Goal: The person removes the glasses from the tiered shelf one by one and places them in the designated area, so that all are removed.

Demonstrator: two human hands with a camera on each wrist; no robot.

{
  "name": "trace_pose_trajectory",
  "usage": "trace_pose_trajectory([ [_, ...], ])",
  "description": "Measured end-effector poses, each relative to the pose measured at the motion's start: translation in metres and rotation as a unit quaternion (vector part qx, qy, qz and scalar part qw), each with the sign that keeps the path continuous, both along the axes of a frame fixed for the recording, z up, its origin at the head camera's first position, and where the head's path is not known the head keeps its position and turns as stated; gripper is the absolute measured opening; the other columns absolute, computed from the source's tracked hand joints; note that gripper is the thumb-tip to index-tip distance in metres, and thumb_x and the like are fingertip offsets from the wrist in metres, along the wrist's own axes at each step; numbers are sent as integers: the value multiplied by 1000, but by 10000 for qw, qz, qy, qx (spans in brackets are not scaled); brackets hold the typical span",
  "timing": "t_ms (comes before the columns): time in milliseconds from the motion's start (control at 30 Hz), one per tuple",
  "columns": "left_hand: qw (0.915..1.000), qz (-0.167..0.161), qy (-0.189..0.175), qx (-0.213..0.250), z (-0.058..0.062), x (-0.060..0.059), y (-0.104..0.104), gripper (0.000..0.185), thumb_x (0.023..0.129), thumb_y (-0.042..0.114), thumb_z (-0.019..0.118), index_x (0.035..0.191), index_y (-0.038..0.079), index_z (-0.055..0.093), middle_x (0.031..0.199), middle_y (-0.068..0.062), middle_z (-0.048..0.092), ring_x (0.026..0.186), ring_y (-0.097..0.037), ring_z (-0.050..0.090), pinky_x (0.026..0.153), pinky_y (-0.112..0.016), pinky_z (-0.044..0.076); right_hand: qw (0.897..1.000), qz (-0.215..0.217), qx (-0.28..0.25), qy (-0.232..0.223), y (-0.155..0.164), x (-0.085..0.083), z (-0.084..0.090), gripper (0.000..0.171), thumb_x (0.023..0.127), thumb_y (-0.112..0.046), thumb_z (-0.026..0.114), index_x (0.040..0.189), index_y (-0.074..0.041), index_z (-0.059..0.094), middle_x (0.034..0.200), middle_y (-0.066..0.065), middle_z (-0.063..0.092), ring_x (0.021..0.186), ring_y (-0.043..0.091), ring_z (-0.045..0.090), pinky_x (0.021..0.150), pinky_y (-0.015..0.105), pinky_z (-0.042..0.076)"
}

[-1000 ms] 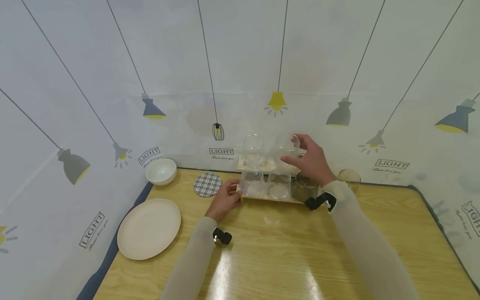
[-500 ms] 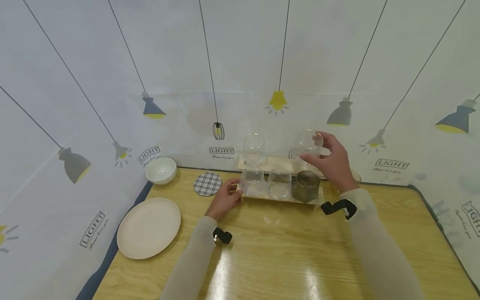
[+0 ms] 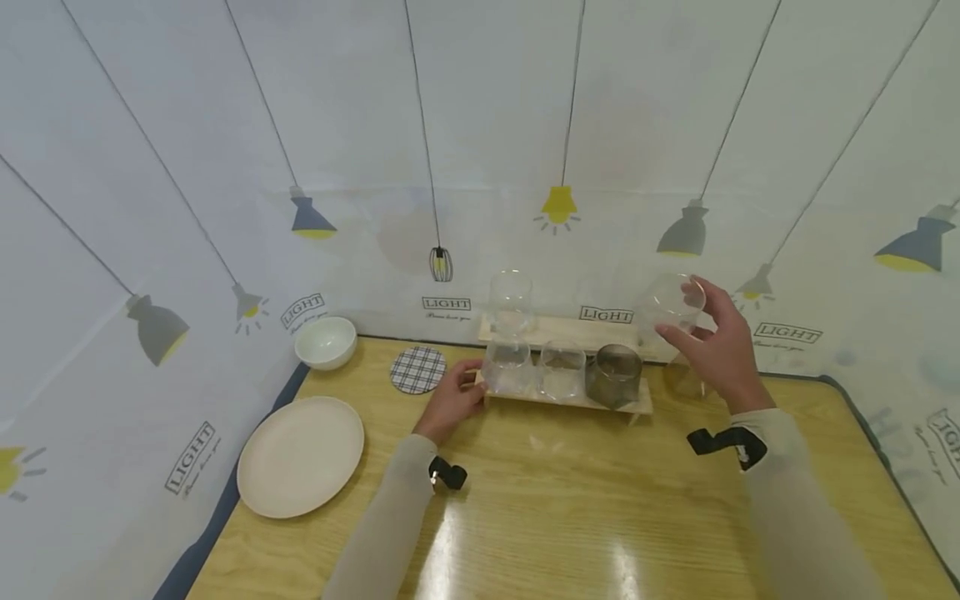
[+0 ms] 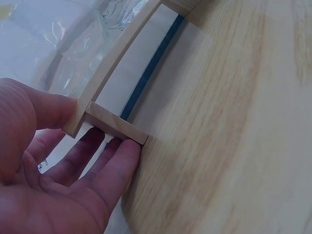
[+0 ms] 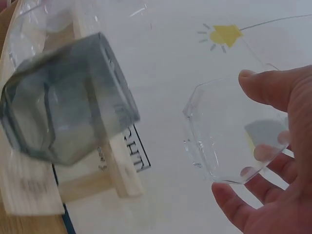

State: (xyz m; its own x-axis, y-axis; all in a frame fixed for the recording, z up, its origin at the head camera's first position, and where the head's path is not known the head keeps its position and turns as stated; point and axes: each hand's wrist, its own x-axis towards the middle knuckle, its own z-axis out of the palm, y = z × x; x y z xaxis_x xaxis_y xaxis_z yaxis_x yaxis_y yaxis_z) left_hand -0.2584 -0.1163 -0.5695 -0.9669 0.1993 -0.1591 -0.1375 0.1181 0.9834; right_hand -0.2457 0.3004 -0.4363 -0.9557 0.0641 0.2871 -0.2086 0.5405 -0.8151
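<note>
Plainly, the right hand (image 3: 718, 342) has its thumb and fingers curled round a clear glass (image 3: 670, 298), pinching it from the side. That glass is in the air at two o'clock from the middle of the wooden rack (image 3: 581, 332) and apart from it — the right wrist view shows a gap between them. The left hand (image 3: 452, 402) pinches the rack's left end, at eight o'clock; up close, its thumb presses the board while fingertips touch the end piece below.

The two-step rack stands on the wooden surface (image 3: 555, 500). Along its lower step are a left front glass (image 3: 508, 368) and a middle front glass (image 3: 562, 373), both clear, with a smoky glass (image 3: 615, 379) toward three o'clock. An upper glass (image 3: 512, 302), also clear, stands on the higher step, between ten and eleven.

Just past the rack at three o'clock, partly behind the right hand, is what looks like an amber glass (image 3: 682, 377) — too covered to be sure. At nine o'clock lie a checked coaster (image 3: 418, 370) near the left hand and, farther out, a white bowl (image 3: 326, 343). A pale plate (image 3: 300, 457) lies at eight. The wall (image 3: 480, 117) bears printed hanging lamps.
</note>
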Motion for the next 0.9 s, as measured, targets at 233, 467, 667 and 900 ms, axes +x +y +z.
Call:
trace_pose_trajectory([
  [233,10000,9,-64,-32,-1,0,2,46,105,13,66,150,17,55,147,-21,59,131,-33,62,97,-43,61,9992,-326,231,49,34,9,-17,85,99,-30,77,168,-31,28,164,9,44,149,30,43,107,28,52],
  [467,10000,63,-63,-37,4,2,3,45,105,14,66,149,17,56,145,-20,60,131,-32,62,97,-44,61,9987,-417,274,143,60,16,-26,84,99,-23,76,168,-20,28,160,16,42,142,27,45,91,3,44],
  [667,10000,32,-49,-64,4,1,3,45,106,15,66,149,18,55,146,-19,60,130,-31,63,95,-41,62,9978,-616,247,29,83,21,-36,84,101,-24,74,169,-21,25,165,15,37,146,26,41,91,2,44],
  [900,10000,28,2,-76,2,0,2,44,106,15,66,149,16,55,144,-20,60,129,-31,63,96,-43,62,9953,-938,213,-68,108,22,-53,81,104,-25,69,169,-17,21,166,19,28,151,40,34,94,4,44],
])
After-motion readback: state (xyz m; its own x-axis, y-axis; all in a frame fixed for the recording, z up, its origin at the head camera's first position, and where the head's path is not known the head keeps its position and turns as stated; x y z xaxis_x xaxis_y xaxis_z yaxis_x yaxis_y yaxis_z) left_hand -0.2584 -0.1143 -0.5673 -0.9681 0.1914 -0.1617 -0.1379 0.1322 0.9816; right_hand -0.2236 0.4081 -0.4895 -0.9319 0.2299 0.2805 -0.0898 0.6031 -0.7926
